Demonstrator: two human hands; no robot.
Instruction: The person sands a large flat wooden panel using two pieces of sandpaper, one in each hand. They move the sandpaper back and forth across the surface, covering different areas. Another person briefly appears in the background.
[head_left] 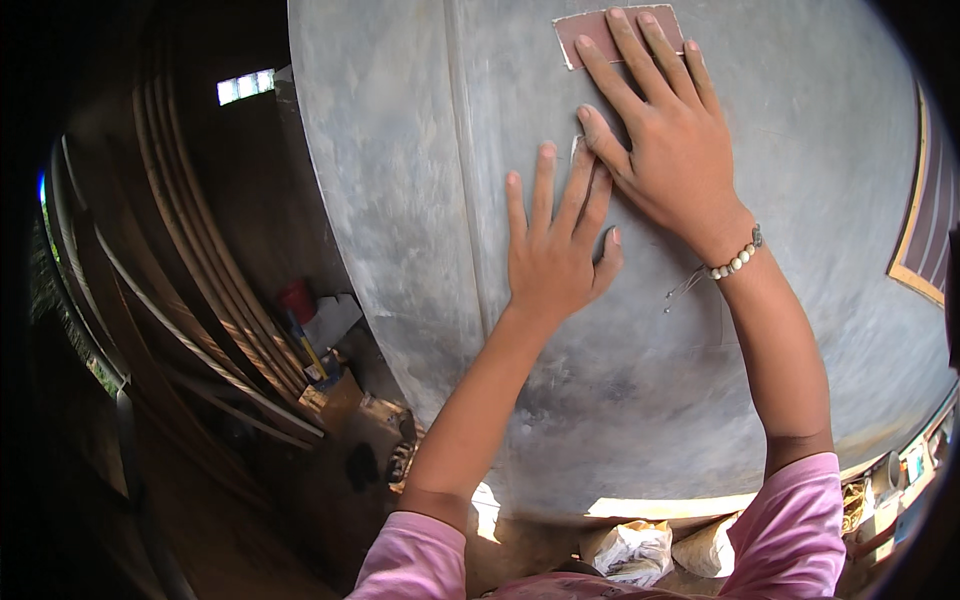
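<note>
A reddish-brown piece of sandpaper (590, 22) with pale torn edges lies flat against the grey smooth wall (390, 180). My right hand (675, 150) rests on it, open, with long fingers spread over the sheet and its thumb on the bare surface below. My left hand (555, 255) is open and flat on the wall, lower and to the left, its fingertips close to my right thumb. A small white edge (576, 147) shows beside the left fingertips; what it belongs to is hidden. A beaded bracelet (735, 262) circles my right wrist.
Several long poles (190, 200) lean in the dark area at left, near a red container (295, 300). A vertical seam (465, 150) runs down the wall. White sacks (635, 550) stand at its foot. A wood-framed panel (925, 220) is at far right.
</note>
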